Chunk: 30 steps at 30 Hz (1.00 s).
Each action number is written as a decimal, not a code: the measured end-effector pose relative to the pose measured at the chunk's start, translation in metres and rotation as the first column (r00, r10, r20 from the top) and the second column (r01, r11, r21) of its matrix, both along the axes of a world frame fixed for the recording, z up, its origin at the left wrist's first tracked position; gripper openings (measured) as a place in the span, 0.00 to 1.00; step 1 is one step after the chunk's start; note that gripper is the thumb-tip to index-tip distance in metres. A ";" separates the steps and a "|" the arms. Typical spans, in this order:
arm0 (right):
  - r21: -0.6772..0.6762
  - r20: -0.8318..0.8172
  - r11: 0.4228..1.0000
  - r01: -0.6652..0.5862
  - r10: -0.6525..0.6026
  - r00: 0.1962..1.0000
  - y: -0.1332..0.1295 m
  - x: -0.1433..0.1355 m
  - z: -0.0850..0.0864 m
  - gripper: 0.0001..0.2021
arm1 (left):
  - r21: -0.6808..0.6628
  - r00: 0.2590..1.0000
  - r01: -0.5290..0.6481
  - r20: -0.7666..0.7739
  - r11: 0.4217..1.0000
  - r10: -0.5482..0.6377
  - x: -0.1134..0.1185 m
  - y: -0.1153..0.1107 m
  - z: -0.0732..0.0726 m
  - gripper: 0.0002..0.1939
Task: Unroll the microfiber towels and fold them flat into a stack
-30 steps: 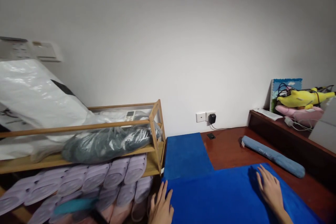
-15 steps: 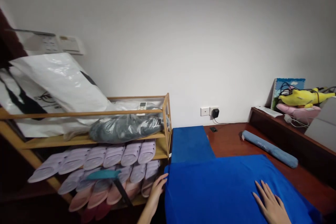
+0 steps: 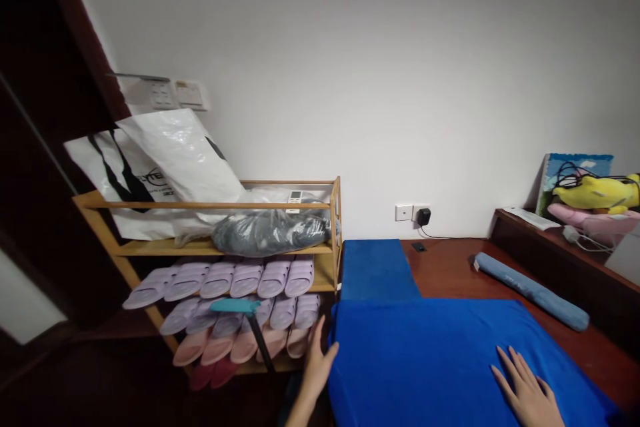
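Note:
A bright blue cloth (image 3: 415,353) is spread over the front of the desk, hanging down at its left edge. My right hand (image 3: 530,390) lies flat on this cloth with its fingers stretched out. At the cloth's left edge is my left hand (image 3: 317,363), fingers pointing up and thumb apart, holding nothing. Its thumb is close against the edge; I cannot tell whether it presses on the fabric. Behind the cloth lies a darker blue flat piece (image 3: 377,270), partly covered by it.
Left of the desk stands a wooden shoe rack (image 3: 225,250) with several slippers (image 3: 245,277), a white bag (image 3: 185,160) and a plastic-wrapped grey bundle (image 3: 270,232). A teal-topped black pole (image 3: 261,340) leans before it. A light-blue roll (image 3: 533,290) lies on the wooden desk (image 3: 450,267).
The view has swung left, so everything sits further right. My left hand's fingers have risen off the cloth's edge and spread from the thumb. My right hand stays flat on the cloth.

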State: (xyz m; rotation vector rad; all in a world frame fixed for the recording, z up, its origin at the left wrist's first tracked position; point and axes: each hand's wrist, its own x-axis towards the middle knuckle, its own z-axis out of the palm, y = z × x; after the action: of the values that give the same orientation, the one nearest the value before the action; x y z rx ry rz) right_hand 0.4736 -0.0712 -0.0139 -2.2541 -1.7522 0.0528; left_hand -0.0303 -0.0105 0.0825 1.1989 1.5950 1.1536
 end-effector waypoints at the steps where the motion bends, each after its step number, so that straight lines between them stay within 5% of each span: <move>1: 0.008 0.007 1.000 -0.003 0.003 1.000 0.000 0.001 -0.001 0.33 | 0.082 0.985 0.054 -0.170 0.995 -0.039 0.012 -0.014 0.002 0.35; 4: 0.007 0.033 1.000 0.009 -0.009 0.999 0.001 0.002 -0.001 0.33 | 0.079 0.795 0.270 -0.580 0.960 -0.176 0.044 -0.057 0.000 0.35; 7: -0.025 0.046 1.000 0.011 -0.010 0.999 0.000 0.002 0.002 0.33 | -0.086 0.669 0.338 -0.679 0.937 -0.303 0.054 -0.088 -0.010 0.33; 10: -0.039 0.050 0.999 0.013 -0.011 0.999 -0.001 0.003 0.002 0.33 | -0.162 0.636 0.328 -0.691 0.931 -0.344 0.035 -0.102 -0.022 0.30; 13: -0.019 0.061 1.000 -0.002 0.003 0.998 -0.001 0.007 -0.003 0.33 | -0.221 0.646 0.308 -0.665 0.926 -0.374 0.005 -0.109 -0.028 0.32; 17: -0.005 0.067 1.000 -0.020 0.020 0.998 -0.001 0.012 -0.011 0.32 | -0.237 0.758 0.303 -0.527 0.923 -0.384 -0.020 -0.114 -0.036 0.31; 26: -0.056 0.030 0.998 -0.006 0.007 1.000 -0.001 0.013 -0.007 0.32 | -0.036 0.868 0.271 -0.422 0.962 -0.261 -0.018 -0.117 -0.047 0.25; 30: -0.057 0.045 0.998 -0.038 0.040 0.998 -0.001 0.018 -0.015 0.31 | 0.069 0.900 0.193 -0.408 0.979 -0.149 -0.017 -0.117 -0.045 0.13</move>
State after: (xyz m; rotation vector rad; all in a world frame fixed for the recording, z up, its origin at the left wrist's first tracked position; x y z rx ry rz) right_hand 0.4918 -0.0718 -0.0284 -2.2775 -1.8403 0.0590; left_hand -0.0476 -0.1275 0.0371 1.6990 1.6951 0.9273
